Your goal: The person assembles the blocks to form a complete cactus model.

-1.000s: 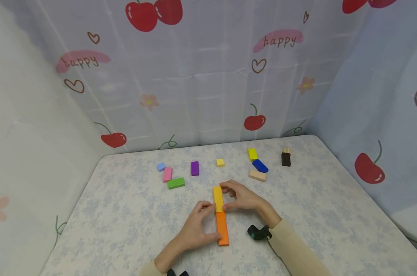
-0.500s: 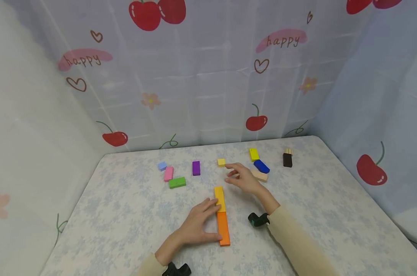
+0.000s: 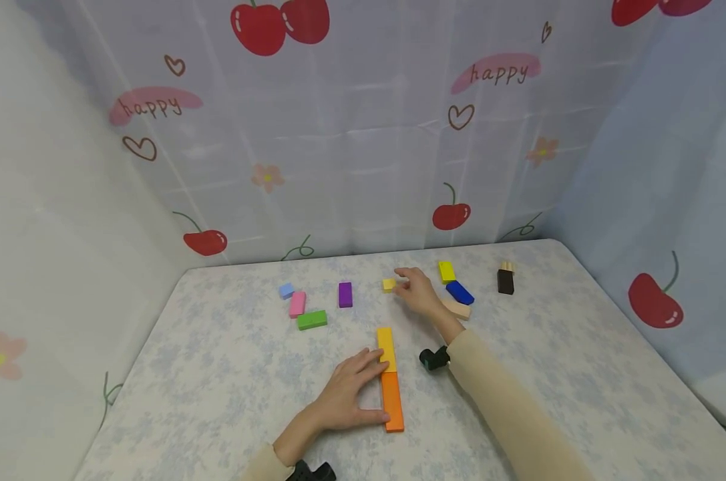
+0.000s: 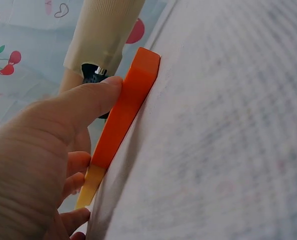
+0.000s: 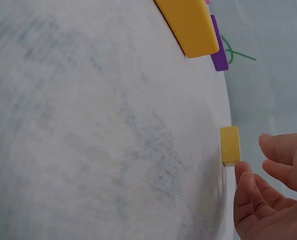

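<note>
An orange block (image 3: 393, 401) and a yellow-orange block (image 3: 385, 341) lie end to end in one line. My left hand (image 3: 346, 393) rests along their left side, its thumb at the orange block and its fingertips over the yellow-orange one. In the left wrist view the thumb presses the side of the orange block (image 4: 124, 107). Farther back, my right hand (image 3: 419, 294) is beside a small yellow block (image 3: 389, 285), fingers spread apart. The right wrist view shows its fingertips right by the lower end of that yellow block (image 5: 230, 144), which stands outside the grasp.
Left of the small block are a purple block (image 3: 345, 294), a green block (image 3: 312, 320), a pink block (image 3: 298, 304) and a light blue block (image 3: 286, 290). On the right are a bright yellow block (image 3: 446, 271), a blue block (image 3: 460, 292), a beige block (image 3: 459, 309) and a dark brown piece (image 3: 505, 281).
My right hand has left the yellow-orange block and moved away from me to the small yellow block. The left hand stays at the line of blocks, its fingers now laid over the yellow-orange one.
</note>
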Demonstrator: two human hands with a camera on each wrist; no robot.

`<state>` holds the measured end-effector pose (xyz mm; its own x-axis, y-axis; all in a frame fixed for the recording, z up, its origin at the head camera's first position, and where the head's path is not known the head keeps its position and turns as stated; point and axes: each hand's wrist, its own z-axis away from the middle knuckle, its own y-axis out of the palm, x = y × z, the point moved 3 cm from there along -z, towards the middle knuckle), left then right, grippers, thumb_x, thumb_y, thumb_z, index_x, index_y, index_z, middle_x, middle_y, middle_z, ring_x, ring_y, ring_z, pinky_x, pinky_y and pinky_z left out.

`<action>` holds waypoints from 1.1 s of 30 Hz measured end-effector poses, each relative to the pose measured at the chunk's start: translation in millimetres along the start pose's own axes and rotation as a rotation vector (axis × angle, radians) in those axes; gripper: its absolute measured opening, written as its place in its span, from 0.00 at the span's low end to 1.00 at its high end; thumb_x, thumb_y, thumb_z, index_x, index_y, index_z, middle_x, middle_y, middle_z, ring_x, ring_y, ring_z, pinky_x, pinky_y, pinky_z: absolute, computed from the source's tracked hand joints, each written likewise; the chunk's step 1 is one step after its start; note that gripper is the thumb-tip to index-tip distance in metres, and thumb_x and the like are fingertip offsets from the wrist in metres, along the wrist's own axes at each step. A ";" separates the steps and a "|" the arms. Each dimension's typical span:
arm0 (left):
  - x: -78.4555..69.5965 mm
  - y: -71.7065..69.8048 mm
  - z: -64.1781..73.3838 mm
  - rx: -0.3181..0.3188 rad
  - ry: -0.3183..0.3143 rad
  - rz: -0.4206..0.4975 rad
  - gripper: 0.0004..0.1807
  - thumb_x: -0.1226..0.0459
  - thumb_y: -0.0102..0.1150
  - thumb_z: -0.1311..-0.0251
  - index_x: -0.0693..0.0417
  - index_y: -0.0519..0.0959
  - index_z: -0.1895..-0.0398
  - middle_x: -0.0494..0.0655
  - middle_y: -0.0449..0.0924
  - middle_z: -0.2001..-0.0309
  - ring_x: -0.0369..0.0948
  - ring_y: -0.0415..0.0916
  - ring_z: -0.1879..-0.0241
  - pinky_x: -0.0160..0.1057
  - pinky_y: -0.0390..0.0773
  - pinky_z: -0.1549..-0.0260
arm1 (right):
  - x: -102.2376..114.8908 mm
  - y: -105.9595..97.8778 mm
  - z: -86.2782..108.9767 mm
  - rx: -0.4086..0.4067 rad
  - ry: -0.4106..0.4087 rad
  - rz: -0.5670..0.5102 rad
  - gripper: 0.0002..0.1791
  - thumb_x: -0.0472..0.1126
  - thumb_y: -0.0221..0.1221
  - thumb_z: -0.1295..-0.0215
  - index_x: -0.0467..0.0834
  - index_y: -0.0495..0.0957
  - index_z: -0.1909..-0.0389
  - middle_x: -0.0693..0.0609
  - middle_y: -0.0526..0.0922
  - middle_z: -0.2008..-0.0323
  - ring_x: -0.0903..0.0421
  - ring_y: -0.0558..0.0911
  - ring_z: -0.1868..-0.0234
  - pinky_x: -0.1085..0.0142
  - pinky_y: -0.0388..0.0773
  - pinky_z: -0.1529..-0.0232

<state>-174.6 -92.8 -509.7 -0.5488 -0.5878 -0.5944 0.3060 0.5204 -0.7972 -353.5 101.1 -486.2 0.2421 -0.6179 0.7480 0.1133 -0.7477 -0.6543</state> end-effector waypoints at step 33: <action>0.3 -0.2 0.0 -0.006 0.000 -0.013 0.43 0.40 0.66 0.48 0.44 0.67 0.29 0.40 0.55 0.24 0.49 0.48 0.23 0.59 0.55 0.31 | -13.1 8.2 -14.5 0.009 0.014 0.035 0.18 0.34 0.60 0.33 0.37 0.78 0.43 0.41 0.81 0.49 0.49 0.79 0.56 0.58 0.79 0.52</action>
<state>-174.8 -93.0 -509.7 -0.5527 -0.5945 -0.5840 0.2941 0.5166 -0.8042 -369.8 99.5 -499.8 0.2322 -0.6469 0.7264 0.1143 -0.7235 -0.6808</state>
